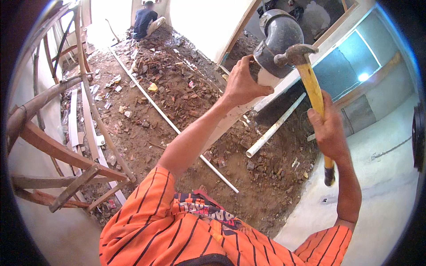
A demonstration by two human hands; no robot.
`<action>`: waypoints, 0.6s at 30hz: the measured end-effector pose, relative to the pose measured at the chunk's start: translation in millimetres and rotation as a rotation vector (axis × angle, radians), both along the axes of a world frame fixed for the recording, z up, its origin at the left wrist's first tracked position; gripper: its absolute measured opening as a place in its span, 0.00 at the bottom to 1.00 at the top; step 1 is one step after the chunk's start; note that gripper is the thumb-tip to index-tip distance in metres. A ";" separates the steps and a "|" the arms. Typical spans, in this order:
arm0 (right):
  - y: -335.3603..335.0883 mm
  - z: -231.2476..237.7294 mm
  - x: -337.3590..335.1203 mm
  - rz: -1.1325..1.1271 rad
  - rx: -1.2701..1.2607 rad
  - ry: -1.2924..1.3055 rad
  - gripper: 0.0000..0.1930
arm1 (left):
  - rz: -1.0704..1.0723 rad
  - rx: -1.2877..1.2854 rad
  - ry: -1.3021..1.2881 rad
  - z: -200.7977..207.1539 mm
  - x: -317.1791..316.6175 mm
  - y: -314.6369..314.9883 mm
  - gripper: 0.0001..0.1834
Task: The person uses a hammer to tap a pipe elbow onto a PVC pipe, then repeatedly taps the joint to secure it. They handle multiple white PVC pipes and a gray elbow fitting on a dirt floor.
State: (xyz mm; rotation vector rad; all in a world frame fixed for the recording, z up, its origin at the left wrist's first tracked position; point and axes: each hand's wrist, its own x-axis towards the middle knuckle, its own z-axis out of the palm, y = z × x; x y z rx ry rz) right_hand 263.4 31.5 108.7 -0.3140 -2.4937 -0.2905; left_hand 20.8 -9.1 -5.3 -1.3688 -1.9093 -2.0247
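Note:
A dark grey pipe elbow point(284, 39) sits in front of me at the upper right, its lower end over a pale pipe or ledge that I cannot make out clearly. My left hand point(244, 82) is beside that lower end, thumb and fingers spread in a C shape, fingertips at the elbow's edge. A claw hammer point(314, 91) with a worn yellow handle is upright in my right hand point(329, 126), fingers wrapped round the grip. Its steel head overlaps the elbow's right side in view; whether they touch I cannot tell.
Below lies rubble-strewn soil point(164, 102) with a long thin white pipe point(173, 126) and a shorter white pipe point(275, 126). Wooden poles point(84, 102) form a frame at left. A person point(145, 21) sits at the far end. A pale wall point(377, 177) stands right.

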 end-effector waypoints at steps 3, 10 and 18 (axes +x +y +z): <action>-6.2 12.5 -1.7 0.015 -0.289 0.085 0.20 | 0.169 0.045 0.045 -2.5 18.8 7.0 0.54; -25.7 64.0 5.3 0.200 -0.173 0.211 0.18 | 0.364 -0.003 0.081 -0.2 29.9 9.4 0.54; -2.5 57.1 -0.7 0.200 -0.069 0.037 0.19 | 0.485 0.049 0.101 -6.6 31.9 6.3 0.50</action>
